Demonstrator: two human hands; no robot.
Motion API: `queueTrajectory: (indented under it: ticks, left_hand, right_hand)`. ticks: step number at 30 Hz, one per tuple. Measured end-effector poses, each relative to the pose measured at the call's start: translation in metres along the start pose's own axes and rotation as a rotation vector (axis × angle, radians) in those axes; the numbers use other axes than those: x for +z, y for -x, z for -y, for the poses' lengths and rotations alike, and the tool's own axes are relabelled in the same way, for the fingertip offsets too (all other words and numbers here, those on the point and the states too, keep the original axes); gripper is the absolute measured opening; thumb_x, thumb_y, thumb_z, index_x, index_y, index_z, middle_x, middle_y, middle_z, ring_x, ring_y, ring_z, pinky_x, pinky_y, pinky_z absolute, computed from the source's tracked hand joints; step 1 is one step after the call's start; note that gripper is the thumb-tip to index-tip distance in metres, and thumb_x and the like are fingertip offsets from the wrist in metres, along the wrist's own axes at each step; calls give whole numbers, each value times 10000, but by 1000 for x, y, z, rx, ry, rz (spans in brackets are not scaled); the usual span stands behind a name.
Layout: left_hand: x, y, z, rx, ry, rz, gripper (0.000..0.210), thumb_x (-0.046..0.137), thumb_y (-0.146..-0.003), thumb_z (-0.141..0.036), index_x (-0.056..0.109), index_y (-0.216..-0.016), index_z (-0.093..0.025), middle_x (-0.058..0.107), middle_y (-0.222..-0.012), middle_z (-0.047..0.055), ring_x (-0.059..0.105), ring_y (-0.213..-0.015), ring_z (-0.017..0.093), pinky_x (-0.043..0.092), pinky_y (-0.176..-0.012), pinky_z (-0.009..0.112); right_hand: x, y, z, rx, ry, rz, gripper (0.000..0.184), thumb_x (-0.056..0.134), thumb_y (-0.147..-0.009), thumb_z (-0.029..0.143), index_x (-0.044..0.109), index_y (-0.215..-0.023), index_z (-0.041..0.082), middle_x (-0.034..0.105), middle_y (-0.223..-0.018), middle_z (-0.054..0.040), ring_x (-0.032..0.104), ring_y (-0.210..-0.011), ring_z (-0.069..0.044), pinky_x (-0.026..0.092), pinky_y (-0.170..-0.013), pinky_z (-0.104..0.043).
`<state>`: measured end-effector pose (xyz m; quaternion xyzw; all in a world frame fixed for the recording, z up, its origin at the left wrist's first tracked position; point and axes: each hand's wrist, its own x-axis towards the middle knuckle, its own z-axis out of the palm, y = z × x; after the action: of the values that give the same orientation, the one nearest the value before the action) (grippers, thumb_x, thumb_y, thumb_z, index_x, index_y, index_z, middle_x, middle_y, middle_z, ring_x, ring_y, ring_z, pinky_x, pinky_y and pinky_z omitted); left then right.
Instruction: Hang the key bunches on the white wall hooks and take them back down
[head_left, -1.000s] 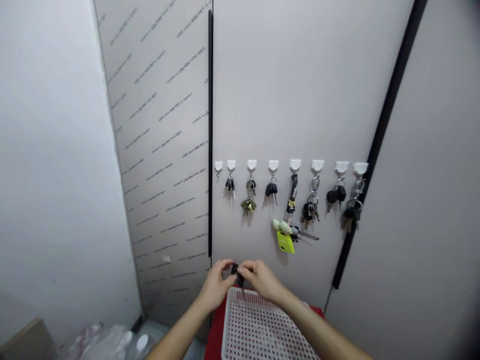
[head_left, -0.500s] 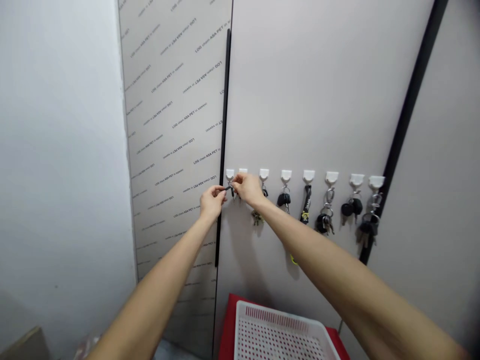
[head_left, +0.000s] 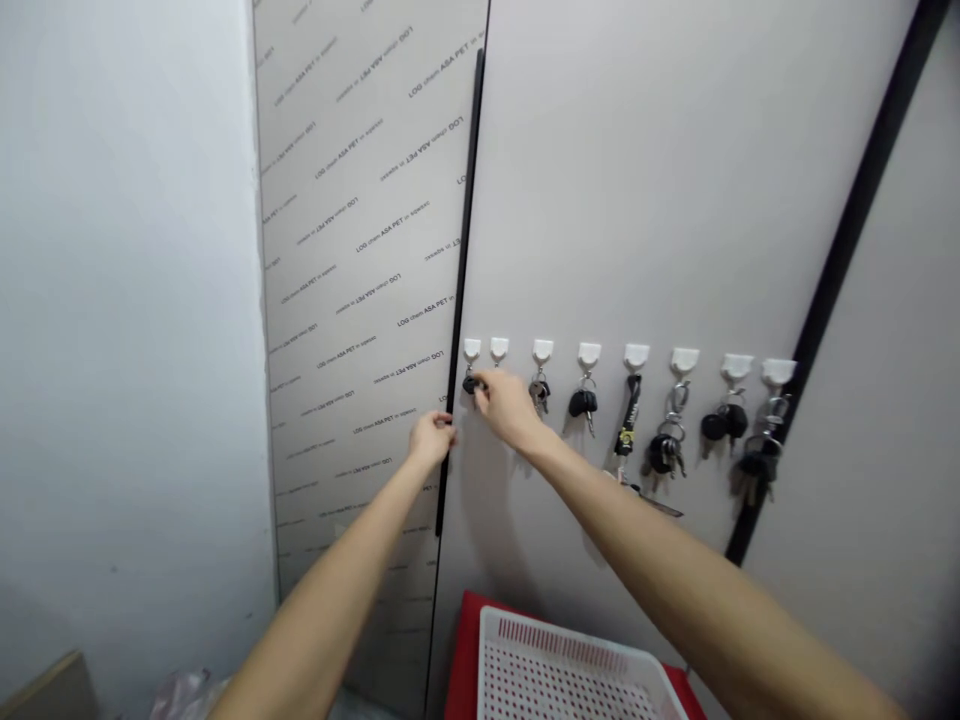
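A row of white hooks (head_left: 589,353) runs across the grey wall panel, most with key bunches hanging from them. My right hand (head_left: 508,405) reaches to the leftmost hook (head_left: 471,348), and its fingertips pinch a black-headed key (head_left: 472,384) hanging just under that hook. My left hand (head_left: 431,437) sits lower and to the left, beside the black vertical strip (head_left: 459,300), with its fingers loosely curled and nothing in them. My right hand hides the keys under the second hook (head_left: 499,347).
A white perforated basket (head_left: 570,670) rests on a red surface (head_left: 461,670) below the hooks. The other hooks carry black keys (head_left: 583,403), a black strap (head_left: 628,415) and larger bunches (head_left: 665,452). A printed film-covered panel (head_left: 352,260) stands on the left. Clear bags (head_left: 180,690) lie at bottom left.
Both hands rose from the basket to the leftmost hook with the black key. My left hand has since let go and dropped lower, while my right hand stays on the key at the hook.
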<state>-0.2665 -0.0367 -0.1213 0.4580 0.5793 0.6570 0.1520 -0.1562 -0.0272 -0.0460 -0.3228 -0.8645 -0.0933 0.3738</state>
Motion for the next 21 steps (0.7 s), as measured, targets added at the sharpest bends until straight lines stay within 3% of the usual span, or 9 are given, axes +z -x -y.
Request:
queueTrajectory:
  ticks: [3,6,8,9,11,13,16,18,21]
  left_hand:
    - [6,41,25,-92,48,117,139,467,-533,-112,476,-669,-138,379,-360,-78,373,-318,48,288,-349,172]
    - [22,79,45,-209,131,269,300,471,-503,-128,471,-803,-132,325,-358,-101,282,-297,31,220,-337,170]
    - [36,96,44,-269,207,376,467,470,-488,-136,423,-952,-169,349,-389,-95,266,-310,36,199,-342,183]
    - [43,101,37,-268,246,413,548,471,-488,-143,374,-1025,-194,364,-408,-91,268,-320,40,198,-346,190]
    - [56,108,9,-203,341,457,682,478,-497,-154,243,-1133,-225,382,-440,-85,275,-343,44,212,-360,195]
    - [66,112,-31,-75,453,475,761,488,-516,-155,125,-1181,-222,387,-465,-85,292,-370,36,244,-388,184]
    - [77,120,-92,119,595,537,782,497,-547,-139,66,-1186,-275,397,-504,-82,334,-418,28,287,-439,172]
    - [84,127,-117,185,656,589,779,499,-560,-123,63,-1181,-300,390,-507,-84,341,-430,25,297,-454,167]
    - [93,134,-131,216,729,649,769,495,-573,-100,67,-1181,-300,382,-504,-85,343,-438,22,301,-463,162]
  right_hand:
    - [16,65,-21,49,-206,137,311,392,-634,165,513,-920,161,568,-676,-42,496,-607,-132,373,-613,-238]
    - [37,133,-53,236,-432,494,422,388,-563,156,489,-972,173,472,-459,25,413,-400,-91,329,-426,-209]
    - [39,162,-72,354,-566,638,558,372,-521,141,399,-1075,209,403,-396,57,328,-323,-71,253,-346,-191]
    - [33,169,-79,394,-633,637,617,366,-511,137,336,-1122,218,375,-385,68,296,-308,-68,226,-327,-189]
    - [7,169,-85,420,-770,472,695,364,-521,140,186,-1190,206,341,-402,79,275,-315,-66,218,-318,-183]
    - [-33,156,-82,384,-891,178,732,376,-559,156,46,-1212,187,331,-442,83,289,-344,-60,252,-337,-171]
    - [-91,138,-71,215,-1015,-142,749,396,-598,154,-37,-1205,225,363,-486,80,337,-381,-49,305,-386,-165]
    - [-114,135,-66,152,-1066,-217,745,396,-609,134,-40,-1203,243,362,-480,84,335,-376,-46,311,-385,-166]
    - [-124,140,-65,117,-1147,-212,744,404,-618,113,-36,-1199,266,360,-470,89,320,-374,-44,306,-376,-167]
